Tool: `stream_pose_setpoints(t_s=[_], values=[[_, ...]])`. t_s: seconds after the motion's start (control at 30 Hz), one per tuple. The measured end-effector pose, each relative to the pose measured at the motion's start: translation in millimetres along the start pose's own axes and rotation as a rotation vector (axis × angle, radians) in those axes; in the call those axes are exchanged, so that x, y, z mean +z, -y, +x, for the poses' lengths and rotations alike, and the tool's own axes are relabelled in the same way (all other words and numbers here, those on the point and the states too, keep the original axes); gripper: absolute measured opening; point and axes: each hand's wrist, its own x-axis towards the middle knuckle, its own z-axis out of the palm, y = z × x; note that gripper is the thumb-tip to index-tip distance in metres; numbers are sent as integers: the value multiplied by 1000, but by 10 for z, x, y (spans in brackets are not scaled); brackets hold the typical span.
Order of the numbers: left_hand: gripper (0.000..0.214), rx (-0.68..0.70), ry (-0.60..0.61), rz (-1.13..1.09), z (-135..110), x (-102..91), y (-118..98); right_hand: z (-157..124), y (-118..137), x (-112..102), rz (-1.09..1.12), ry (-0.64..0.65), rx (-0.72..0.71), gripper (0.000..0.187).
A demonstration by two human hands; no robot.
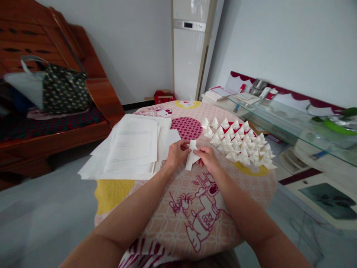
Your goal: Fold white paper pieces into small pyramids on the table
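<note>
Between my two hands, above the middle of the table, is a partly folded piece of white paper (191,158) with a narrow upright strip and a slanted flap on its right. My left hand (178,152) pinches its left edge with thumb and fingers. On the other side my right hand (206,158) grips the paper, thumb on top and fingers underneath. To the right, rows of small folded paper pyramids (237,140) stand close together. A stack of white paper sheets (134,145), some with faint print, lies to the left of my hands.
A patterned pink cloth (173,219) covers the round table. On the right stands a glass-topped cabinet (295,123) bearing papers and small items. A wooden bench (103,100) with a dotted bag (65,89) is at left. A tall white cabinet-like unit (186,56) stands behind.
</note>
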Motion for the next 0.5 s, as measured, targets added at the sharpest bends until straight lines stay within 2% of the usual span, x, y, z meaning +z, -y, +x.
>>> stream_pose_setpoints(t_s=[0.13, 0.3, 0.5], values=[[42, 71, -23, 162, -62, -6, -65, -30, 19, 8, 13, -6, 11, 30], [47, 102, -4, 208, -91, -5, -52, -41, 40, 9, 34, -32, 34, 27], [44, 118, 35, 257, -100, -14, -51, -51, 77, 12, 61, -41, 48, 27]])
